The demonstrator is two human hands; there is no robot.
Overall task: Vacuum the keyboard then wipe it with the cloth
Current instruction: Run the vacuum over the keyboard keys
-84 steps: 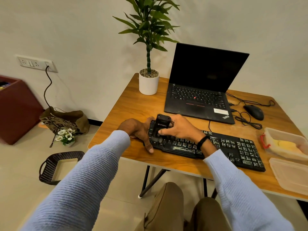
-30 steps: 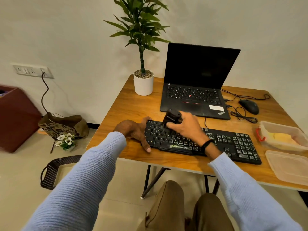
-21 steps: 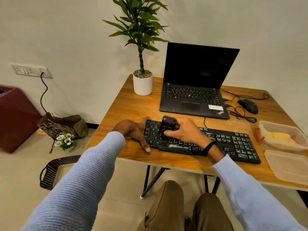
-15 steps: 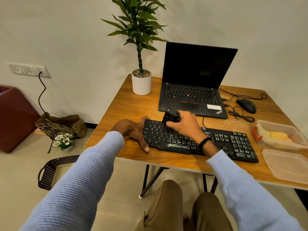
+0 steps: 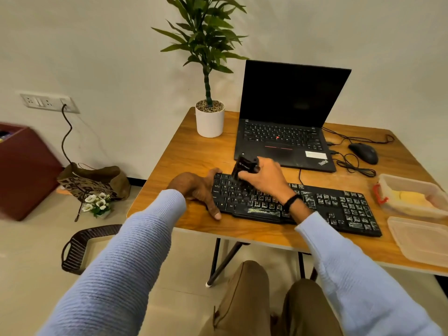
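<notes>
We see the keyboard lying across the middle of the frame on the table — black, long, its keys scuffed with pale marks, its near edge close to the table's front edge. Our right hand is closed around the vacuum, a small black handheld unit tilted over the upper-left keys, its lower end down among them. Our left hand rests flat and loosely open at the keyboard's left end, thumb along the front corner, gripping nothing.

Left of the keyboard the wood is bare up to the table's left edge; behind it, a narrow strip separates it from the laptop. A plant stands at the upper left corner of the table. The mouse and its looped cable sit toward the upper right.

At the right edge of the frame a clear tub holds the cloth — yellow, folded. Its lid lies flat in front of it, just beside the keyboard's right end.
</notes>
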